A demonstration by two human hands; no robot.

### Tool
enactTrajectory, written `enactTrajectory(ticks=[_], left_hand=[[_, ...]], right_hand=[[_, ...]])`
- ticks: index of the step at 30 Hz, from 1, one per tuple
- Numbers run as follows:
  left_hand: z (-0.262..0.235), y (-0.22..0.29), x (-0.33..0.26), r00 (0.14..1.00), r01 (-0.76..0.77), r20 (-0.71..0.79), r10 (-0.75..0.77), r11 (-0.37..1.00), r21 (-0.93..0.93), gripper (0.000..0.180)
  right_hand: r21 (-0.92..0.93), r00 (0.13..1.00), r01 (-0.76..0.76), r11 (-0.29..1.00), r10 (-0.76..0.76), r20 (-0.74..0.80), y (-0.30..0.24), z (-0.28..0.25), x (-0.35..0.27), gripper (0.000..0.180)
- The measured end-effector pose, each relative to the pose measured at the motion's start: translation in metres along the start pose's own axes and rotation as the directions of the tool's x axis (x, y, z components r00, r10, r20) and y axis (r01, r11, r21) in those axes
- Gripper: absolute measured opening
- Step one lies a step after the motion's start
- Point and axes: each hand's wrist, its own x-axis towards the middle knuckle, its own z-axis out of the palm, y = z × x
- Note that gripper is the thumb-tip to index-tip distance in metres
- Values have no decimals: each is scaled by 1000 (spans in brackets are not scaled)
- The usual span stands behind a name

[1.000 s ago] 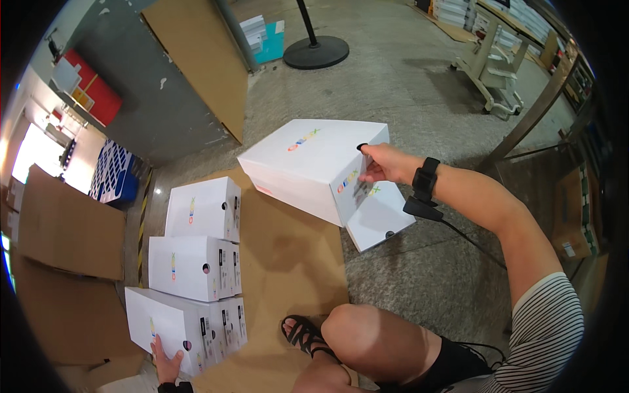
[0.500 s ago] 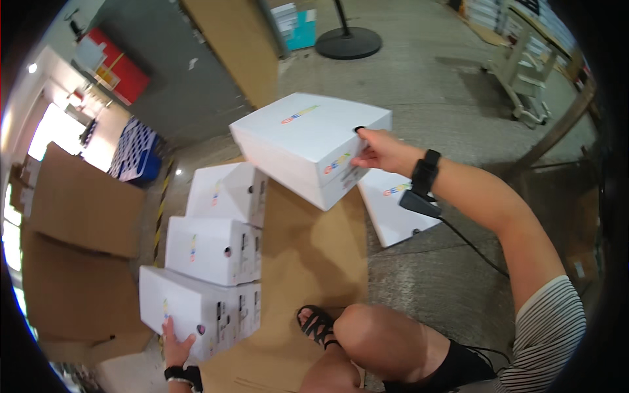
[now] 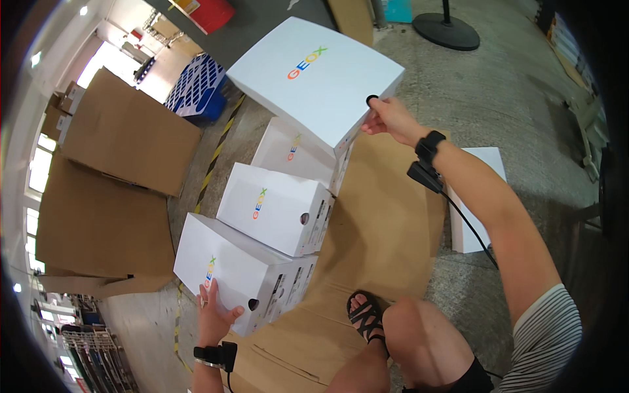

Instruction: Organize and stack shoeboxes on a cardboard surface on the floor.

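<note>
A white lidded cardboard box (image 3: pixel 282 92) with a multicoloured logo is held up in my right hand (image 3: pixel 393 121), thumb at the dark round hole in its end and fingers underneath. It hangs tilted above the far box (image 3: pixel 275 154) of a row of stacked white boxes, partly covering it. A middle box (image 3: pixel 275 193) sits in the same row. My left hand (image 3: pixel 216 314) rests with fingers stretched on the nearest box (image 3: pixel 226 262), beside its round hole. The stacks stand on a brown cardboard sheet (image 3: pixel 386 216).
Another white box (image 3: pixel 485 164) lies on the concrete floor behind my right forearm. Large brown cartons (image 3: pixel 111 216) stand at left. Farther off are a blue plastic crate (image 3: pixel 211 98), a black round stand base (image 3: pixel 447 31) and yellow-black floor tape (image 3: pixel 219 147). My sandalled foot (image 3: pixel 365 318) is on the sheet.
The held box has moved left, over the far end of the row, with my right hand still gripping it. The view has turned left. My left hand stays on the nearest box.
</note>
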Motion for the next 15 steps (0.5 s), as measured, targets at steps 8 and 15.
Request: enactTrajectory(ticks=[8, 15], left_hand=[[-6, -9, 18, 993, -111, -37, 113, 992, 58, 100], [-9, 2, 14, 994, -111, -20, 112, 994, 25, 99]], right_hand=[[-373, 960, -260, 890, 279, -3, 119, 55, 92, 33], [-458, 968, -193, 868, 246, 58, 123, 57, 94, 40]])
